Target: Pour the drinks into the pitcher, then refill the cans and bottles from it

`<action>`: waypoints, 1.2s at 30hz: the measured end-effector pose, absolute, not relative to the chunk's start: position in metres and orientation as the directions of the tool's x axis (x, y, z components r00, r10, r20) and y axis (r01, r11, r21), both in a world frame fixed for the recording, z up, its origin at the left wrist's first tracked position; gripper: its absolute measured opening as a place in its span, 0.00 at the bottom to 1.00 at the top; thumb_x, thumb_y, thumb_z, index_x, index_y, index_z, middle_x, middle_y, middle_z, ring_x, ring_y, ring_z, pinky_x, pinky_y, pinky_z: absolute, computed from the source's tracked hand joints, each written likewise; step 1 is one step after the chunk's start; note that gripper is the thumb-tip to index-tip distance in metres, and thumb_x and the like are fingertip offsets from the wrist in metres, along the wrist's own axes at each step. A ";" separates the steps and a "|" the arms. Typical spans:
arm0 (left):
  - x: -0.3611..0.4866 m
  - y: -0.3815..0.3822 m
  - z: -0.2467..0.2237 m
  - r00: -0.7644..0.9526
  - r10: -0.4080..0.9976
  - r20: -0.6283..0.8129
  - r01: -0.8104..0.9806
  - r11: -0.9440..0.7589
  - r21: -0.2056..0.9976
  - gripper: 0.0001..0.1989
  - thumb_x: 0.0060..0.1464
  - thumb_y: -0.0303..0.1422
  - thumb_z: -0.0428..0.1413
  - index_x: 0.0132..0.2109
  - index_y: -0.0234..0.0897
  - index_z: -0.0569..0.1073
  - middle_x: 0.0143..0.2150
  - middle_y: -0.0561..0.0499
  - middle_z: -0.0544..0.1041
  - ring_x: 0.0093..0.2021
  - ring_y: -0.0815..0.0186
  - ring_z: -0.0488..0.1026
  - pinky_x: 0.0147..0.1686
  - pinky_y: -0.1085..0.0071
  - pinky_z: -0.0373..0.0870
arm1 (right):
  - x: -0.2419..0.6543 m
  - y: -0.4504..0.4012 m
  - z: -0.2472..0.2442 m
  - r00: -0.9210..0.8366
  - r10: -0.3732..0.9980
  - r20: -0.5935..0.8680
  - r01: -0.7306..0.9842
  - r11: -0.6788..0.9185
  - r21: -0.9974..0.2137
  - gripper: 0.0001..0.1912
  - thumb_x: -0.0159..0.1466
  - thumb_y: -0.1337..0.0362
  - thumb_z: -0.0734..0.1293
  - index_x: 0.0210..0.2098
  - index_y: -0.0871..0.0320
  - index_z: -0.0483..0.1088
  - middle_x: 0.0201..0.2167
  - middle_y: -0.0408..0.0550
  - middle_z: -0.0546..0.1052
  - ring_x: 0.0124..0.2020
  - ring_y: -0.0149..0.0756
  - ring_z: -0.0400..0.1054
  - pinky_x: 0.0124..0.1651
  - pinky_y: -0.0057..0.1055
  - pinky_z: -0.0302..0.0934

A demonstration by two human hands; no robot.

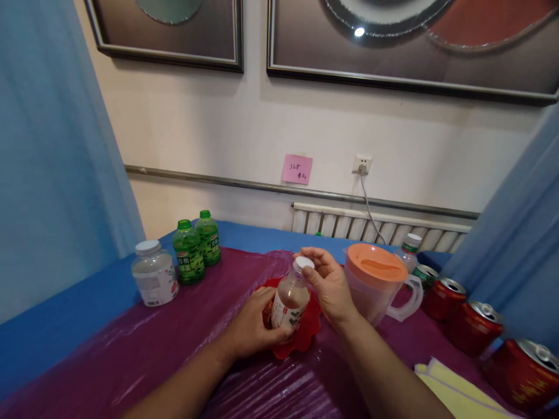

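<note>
A clear plastic bottle [290,301] with a printed label and a white cap [303,265] stands slightly tilted in front of me. My left hand [255,326] is wrapped round its lower body. Up at the neck, my right hand [328,285] has its thumb and fingers closed on the white cap. Beneath and behind the bottle lies a red scalloped dish [309,329]. Something dark red with gold marks shows beside the bottle at my left fingers; its kind is hidden.
To the left stand a wide white-lidded jar [155,276] and two green bottles [188,256]. At right are a pitcher [371,285] with an orange lid, a clear bottle [409,250], several cans [474,326] and a yellow cloth [456,390]. Purple plastic sheeting [174,349] covers the table.
</note>
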State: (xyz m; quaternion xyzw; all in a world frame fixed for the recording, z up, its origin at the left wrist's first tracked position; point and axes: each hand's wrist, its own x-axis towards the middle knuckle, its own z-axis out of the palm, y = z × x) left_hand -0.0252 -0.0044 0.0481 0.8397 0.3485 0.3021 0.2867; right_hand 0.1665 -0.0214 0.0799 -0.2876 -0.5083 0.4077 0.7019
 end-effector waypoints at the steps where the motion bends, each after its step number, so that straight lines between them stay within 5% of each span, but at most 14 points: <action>1: -0.025 -0.004 0.048 0.572 0.758 0.315 0.410 -0.596 0.690 0.24 0.44 0.43 0.65 0.48 0.39 0.76 0.45 0.48 0.79 0.45 0.55 0.75 0.48 0.61 0.70 | 0.167 -0.021 0.079 0.134 0.871 0.473 -0.280 0.491 -0.825 0.21 0.56 0.52 0.79 0.45 0.52 0.75 0.44 0.47 0.82 0.46 0.38 0.75 0.50 0.34 0.67; 13: -0.026 -0.004 0.047 0.582 0.742 0.332 0.409 -0.620 0.669 0.23 0.45 0.40 0.65 0.50 0.41 0.76 0.46 0.50 0.79 0.46 0.56 0.75 0.48 0.62 0.69 | 0.163 -0.018 0.067 0.117 0.871 0.477 -0.106 0.489 -0.866 0.27 0.51 0.50 0.81 0.44 0.54 0.74 0.40 0.45 0.77 0.40 0.36 0.70 0.47 0.34 0.64; 18: -0.025 -0.005 0.047 0.579 0.748 0.325 0.418 -0.614 0.669 0.23 0.45 0.42 0.66 0.49 0.40 0.76 0.45 0.50 0.79 0.45 0.56 0.75 0.47 0.63 0.69 | 0.165 -0.021 0.065 0.086 0.841 0.534 -0.122 0.541 -0.832 0.38 0.52 0.41 0.78 0.56 0.51 0.70 0.56 0.51 0.74 0.58 0.46 0.68 0.61 0.42 0.61; 22: -0.025 -0.004 0.048 0.555 0.750 0.361 0.420 -0.627 0.657 0.20 0.46 0.41 0.65 0.47 0.40 0.76 0.44 0.50 0.79 0.43 0.57 0.75 0.46 0.63 0.69 | 0.167 -0.024 0.070 -0.065 0.830 0.555 -0.335 0.505 -0.795 0.30 0.67 0.44 0.67 0.64 0.47 0.65 0.63 0.52 0.72 0.66 0.45 0.63 0.68 0.47 0.54; 26: -0.026 -0.002 0.048 0.552 0.751 0.362 0.409 -0.622 0.668 0.22 0.45 0.40 0.65 0.49 0.40 0.76 0.46 0.50 0.79 0.45 0.56 0.75 0.48 0.62 0.69 | 0.164 -0.021 0.068 0.015 0.868 0.497 -0.261 0.483 -0.836 0.27 0.61 0.50 0.75 0.56 0.50 0.70 0.52 0.52 0.78 0.57 0.45 0.71 0.62 0.45 0.61; 29: -0.026 -0.002 0.048 0.566 0.744 0.356 0.391 -0.622 0.679 0.23 0.46 0.40 0.66 0.50 0.41 0.76 0.47 0.50 0.80 0.46 0.56 0.75 0.48 0.63 0.69 | 0.163 -0.018 0.063 0.144 0.861 0.488 -0.163 0.507 -0.846 0.37 0.50 0.49 0.81 0.55 0.51 0.69 0.52 0.51 0.76 0.56 0.45 0.70 0.61 0.43 0.62; 33: -0.026 -0.002 0.048 0.545 0.761 0.351 0.413 -0.608 0.678 0.21 0.46 0.40 0.65 0.48 0.40 0.76 0.46 0.49 0.80 0.45 0.56 0.76 0.48 0.62 0.70 | 0.165 -0.020 0.065 0.023 0.849 0.528 -0.283 0.512 -0.811 0.34 0.63 0.43 0.71 0.63 0.50 0.64 0.62 0.54 0.71 0.63 0.45 0.65 0.66 0.45 0.57; 36: -0.026 -0.002 0.048 0.545 0.758 0.358 0.417 -0.615 0.669 0.23 0.45 0.42 0.65 0.49 0.40 0.76 0.47 0.49 0.80 0.45 0.55 0.76 0.49 0.61 0.70 | 0.164 -0.022 0.070 -0.026 0.857 0.515 -0.296 0.485 -0.823 0.27 0.65 0.47 0.70 0.59 0.50 0.67 0.56 0.53 0.76 0.59 0.44 0.69 0.63 0.46 0.60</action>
